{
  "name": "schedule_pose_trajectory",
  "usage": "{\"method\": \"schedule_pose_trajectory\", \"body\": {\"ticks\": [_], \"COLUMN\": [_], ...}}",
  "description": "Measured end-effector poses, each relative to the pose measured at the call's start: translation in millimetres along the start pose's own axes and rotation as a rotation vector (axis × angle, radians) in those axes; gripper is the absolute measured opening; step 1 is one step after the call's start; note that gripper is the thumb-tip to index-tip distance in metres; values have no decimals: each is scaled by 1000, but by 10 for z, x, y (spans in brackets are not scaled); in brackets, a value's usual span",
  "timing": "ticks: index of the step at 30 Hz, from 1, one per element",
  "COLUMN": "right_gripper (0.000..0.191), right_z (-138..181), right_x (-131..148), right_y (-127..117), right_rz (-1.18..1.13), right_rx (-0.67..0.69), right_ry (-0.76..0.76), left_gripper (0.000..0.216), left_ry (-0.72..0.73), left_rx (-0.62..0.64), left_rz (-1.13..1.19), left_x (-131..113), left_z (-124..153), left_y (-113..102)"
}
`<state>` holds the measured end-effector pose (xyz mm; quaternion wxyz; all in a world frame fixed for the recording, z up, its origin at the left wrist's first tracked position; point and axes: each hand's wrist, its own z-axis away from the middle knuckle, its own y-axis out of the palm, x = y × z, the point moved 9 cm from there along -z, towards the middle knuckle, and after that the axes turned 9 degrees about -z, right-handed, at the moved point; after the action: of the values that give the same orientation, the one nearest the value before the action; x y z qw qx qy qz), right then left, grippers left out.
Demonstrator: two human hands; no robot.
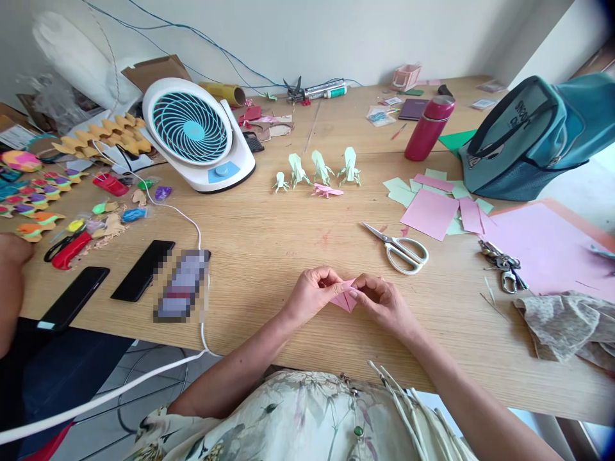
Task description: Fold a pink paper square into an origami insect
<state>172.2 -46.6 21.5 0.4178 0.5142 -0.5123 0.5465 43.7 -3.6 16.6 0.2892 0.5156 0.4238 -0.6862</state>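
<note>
Between my two hands is a small folded piece of pink paper [346, 301], held just over the near part of the wooden table. My left hand [314, 291] pinches its left side, thumb on top. On the right side, my right hand [379, 298] grips the upper edge between thumb and fingers. A crease runs down toward the paper's lower point. Scissors with white handles [406, 256] lie a little beyond my right hand. Farther back stand several pale green folded-paper figures [321, 168], with a pink folded figure [327, 191] in front of them.
Pink and green paper sheets [429, 212], a red flask [430, 128], a teal bag [523, 141] and keys [504, 266] are at the right. Leftward are a fan [192, 128], phones [144, 270] and a white cable [202, 320]. Another person's arm [10, 282] rests at the left edge.
</note>
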Motion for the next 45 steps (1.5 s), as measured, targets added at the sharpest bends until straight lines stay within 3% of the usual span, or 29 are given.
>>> {"method": "schedule_pose_trajectory", "body": {"ticks": [6,15,19,31,38,45], "right_gripper": [34,42,45,49,28,41], "right_z": [-16,-42,-39,-40,-28,-13], "right_x": [3,-75,-47,-46,-163,-216], "right_y": [-25,6,-1,-52,-17,-28], "right_rz": [-109,37,-4,-45,-236,-251], "right_rx": [-11,39,53,32,52,-1], "right_ry": [-4,41,34,94,128,123], "left_gripper": [37,41,43,42,38,30], "left_ry": [-73,-114,-196,-203,-182,-153], "left_rx": [7,-163,-111,98,96,2], "left_rz": [147,327,416,287,286,182], "left_x": [14,-56,54,134,172,155], "left_z": [-36,-139,-163,-84,-67,-37], "left_y": [89,-21,10,-19,-2,-57]}}
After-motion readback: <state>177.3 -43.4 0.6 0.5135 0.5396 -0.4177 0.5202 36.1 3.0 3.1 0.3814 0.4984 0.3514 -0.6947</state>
